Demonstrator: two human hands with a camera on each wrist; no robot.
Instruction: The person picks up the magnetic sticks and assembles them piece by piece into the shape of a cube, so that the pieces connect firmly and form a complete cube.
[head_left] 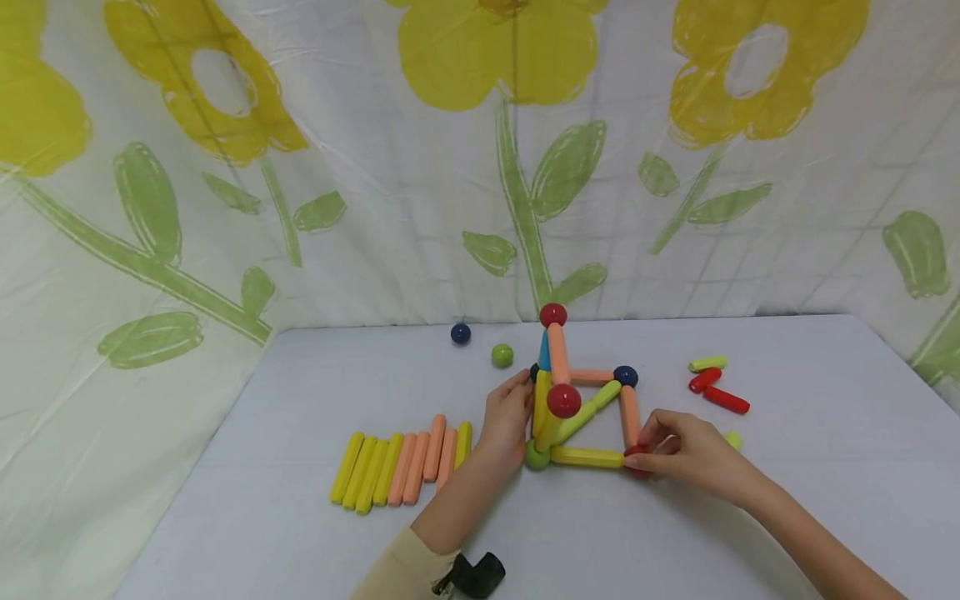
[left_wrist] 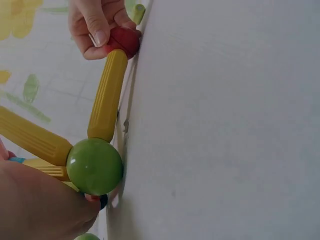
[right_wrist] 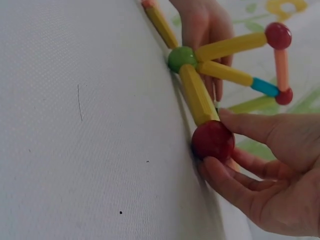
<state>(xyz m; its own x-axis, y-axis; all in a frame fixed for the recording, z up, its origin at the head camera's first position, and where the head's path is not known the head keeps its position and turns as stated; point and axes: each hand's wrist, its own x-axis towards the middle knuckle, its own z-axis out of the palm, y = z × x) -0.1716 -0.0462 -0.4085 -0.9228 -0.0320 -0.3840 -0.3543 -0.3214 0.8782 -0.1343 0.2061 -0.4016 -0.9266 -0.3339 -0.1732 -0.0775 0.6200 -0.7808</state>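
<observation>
A frame of magnetic rods and balls stands on the table. My right hand pinches the red ball at its front right corner between thumb and fingers. A yellow rod runs from that ball to the green ball at the front left. My left hand is at the frame's left side, fingertips gripping the dark blue ball at the back left, which is partly hidden. Raised above the base, a pink rod links two red balls. A yellow-green rod crosses the base diagonally to another dark blue ball.
Left of the frame, several yellow rods and pink rods lie in a row. Behind are a loose dark blue ball and a green ball. At right lie red rods and a short yellow-green rod.
</observation>
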